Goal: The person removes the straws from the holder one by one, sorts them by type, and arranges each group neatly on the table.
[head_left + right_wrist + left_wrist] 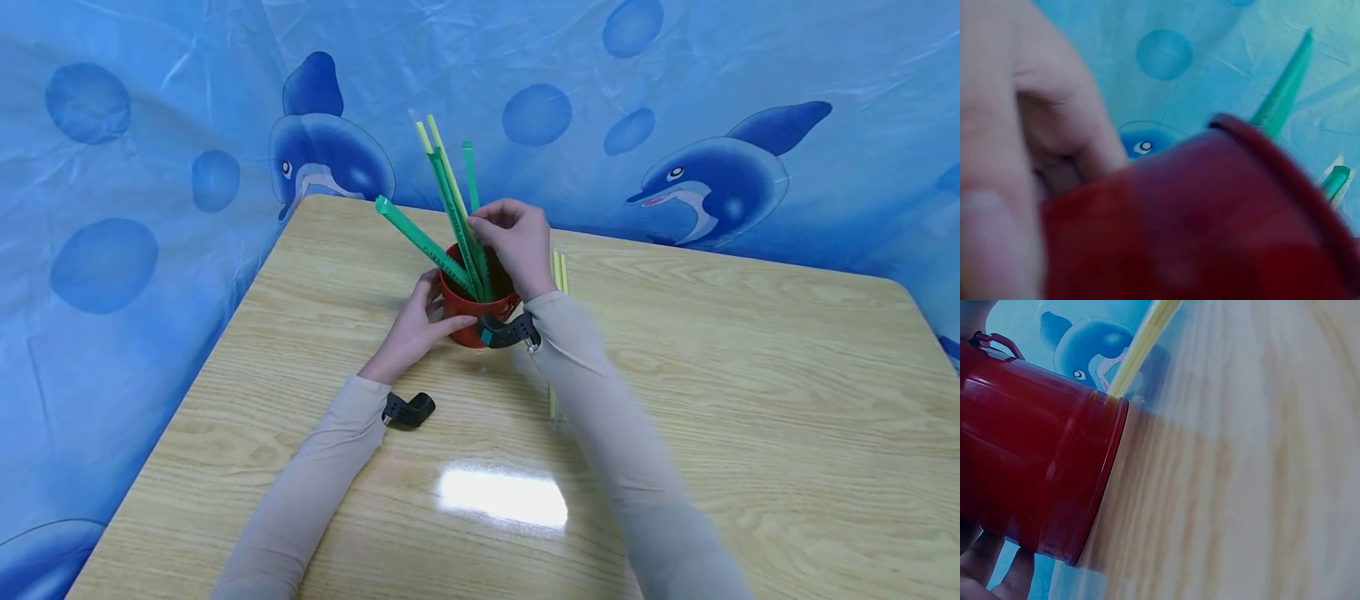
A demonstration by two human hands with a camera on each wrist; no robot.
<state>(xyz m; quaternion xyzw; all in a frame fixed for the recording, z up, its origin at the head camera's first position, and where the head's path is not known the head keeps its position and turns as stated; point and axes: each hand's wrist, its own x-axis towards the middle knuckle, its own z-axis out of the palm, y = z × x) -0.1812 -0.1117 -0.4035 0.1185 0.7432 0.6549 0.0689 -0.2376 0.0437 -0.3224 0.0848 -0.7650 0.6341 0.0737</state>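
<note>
A red bucket (468, 321) stands on the table with several green wrapped straws (457, 225) and yellow straws (435, 133) leaning out of it. My left hand (416, 325) grips its side, thumb in front and fingers round the far left; its fingers (1013, 575) show beside the bucket in the left wrist view. Above the rim, my right hand (521, 246) pinches a green wrapped straw (470, 171) between thumb and fingertips; the yellow straws pass close to them. The right wrist view shows the bucket wall (1179, 231) and green straws past its rim.
Two thin yellow straws (559, 271) lie on the wooden table (750, 400) to the right of the bucket, partly under my right forearm. A blue curtain (480, 50) with dolphins hangs behind the table. Light glares on the tabletop in front.
</note>
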